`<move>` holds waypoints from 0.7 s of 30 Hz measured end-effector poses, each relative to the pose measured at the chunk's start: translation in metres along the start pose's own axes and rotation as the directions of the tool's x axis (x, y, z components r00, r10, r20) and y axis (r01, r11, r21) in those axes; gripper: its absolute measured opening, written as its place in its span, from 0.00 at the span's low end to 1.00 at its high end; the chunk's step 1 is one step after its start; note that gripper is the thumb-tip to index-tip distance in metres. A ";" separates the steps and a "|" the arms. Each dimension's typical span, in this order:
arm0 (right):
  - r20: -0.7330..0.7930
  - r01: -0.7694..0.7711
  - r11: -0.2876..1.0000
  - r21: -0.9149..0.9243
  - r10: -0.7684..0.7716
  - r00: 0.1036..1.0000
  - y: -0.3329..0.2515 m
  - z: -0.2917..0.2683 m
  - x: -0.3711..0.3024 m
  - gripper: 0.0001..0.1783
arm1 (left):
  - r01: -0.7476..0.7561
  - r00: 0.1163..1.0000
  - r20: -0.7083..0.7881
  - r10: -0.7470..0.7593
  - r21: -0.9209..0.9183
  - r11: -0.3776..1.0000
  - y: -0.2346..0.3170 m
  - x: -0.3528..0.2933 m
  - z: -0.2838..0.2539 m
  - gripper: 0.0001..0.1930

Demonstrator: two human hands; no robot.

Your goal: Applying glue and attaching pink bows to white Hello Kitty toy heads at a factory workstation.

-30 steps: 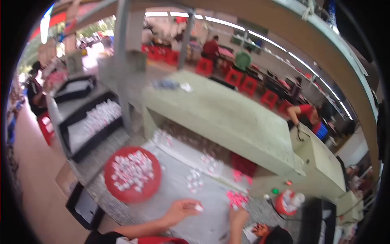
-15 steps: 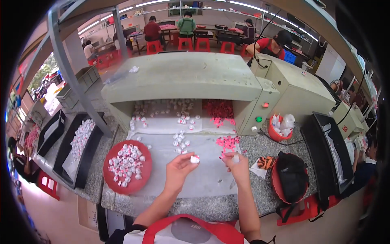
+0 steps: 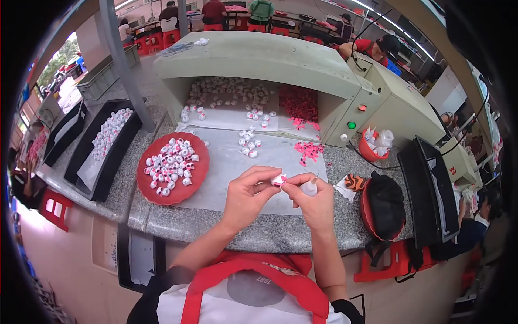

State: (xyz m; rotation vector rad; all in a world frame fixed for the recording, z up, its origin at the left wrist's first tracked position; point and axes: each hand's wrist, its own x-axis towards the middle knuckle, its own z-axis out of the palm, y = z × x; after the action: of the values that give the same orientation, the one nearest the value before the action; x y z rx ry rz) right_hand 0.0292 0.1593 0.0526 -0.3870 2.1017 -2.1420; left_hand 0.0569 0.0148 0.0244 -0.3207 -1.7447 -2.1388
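My left hand [image 3: 245, 197] pinches a small rounded white piece [image 3: 278, 180] with pink on it. The fingertips of my right hand [image 3: 317, 205] press against that piece from the other side, and a small pink bit shows there. Tucked in the same right hand is a small whitish squeeze bottle [image 3: 310, 187] with a thin tip. Beyond my hands, a loose group of white pieces [image 3: 249, 143] lies on the pale sheet [image 3: 216, 183]. Small pink pieces [image 3: 308, 153] with dark spots lie to their right. A red dish [image 3: 183, 197] at the left is heaped with white pieces.
A pale green machine [image 3: 259, 56] with an open tunnel stands ahead, white and pink pieces inside. Black trays [image 3: 97, 189] flank the granite worktop [image 3: 280, 232]. To the right are a red tub [image 3: 372, 148], an orange-striped item [image 3: 354, 182] and a black bag [image 3: 386, 202]. Other people work further back.
My right hand has come left from the pink pieces and now meets the white piece in my left hand. The view has tipped downward.
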 end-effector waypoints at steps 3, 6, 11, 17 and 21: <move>-0.055 0.041 0.998 -0.041 -0.043 0.998 0.001 0.004 -0.007 0.07 | 0.036 0.998 0.053 -0.031 -0.107 0.994 0.003 -0.002 -0.002 0.17; -0.088 0.139 0.990 -0.032 -0.141 0.986 0.006 0.009 -0.005 0.10 | -0.005 0.998 0.068 0.016 -0.163 0.987 -0.003 0.001 -0.007 0.15; -0.016 0.136 0.991 -0.015 -0.136 0.991 0.016 0.002 0.009 0.11 | 0.011 0.999 0.038 -0.006 -0.130 0.991 -0.016 0.007 -0.001 0.12; 0.079 0.061 0.994 -0.090 -0.054 0.995 0.049 -0.015 0.047 0.10 | 0.100 0.995 0.039 -0.095 -0.140 0.985 -0.057 0.025 -0.007 0.10; 0.076 -0.070 0.991 -0.117 0.080 0.994 0.078 -0.014 0.072 0.08 | 0.241 0.968 -0.032 -0.248 -0.146 0.959 -0.093 0.032 -0.014 0.10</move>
State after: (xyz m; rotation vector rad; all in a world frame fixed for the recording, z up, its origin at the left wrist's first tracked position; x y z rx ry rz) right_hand -0.0512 0.1522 -0.0174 -0.3921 2.1643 -1.9376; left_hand -0.0103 0.0132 -0.0487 -0.0885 -1.6836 -2.4286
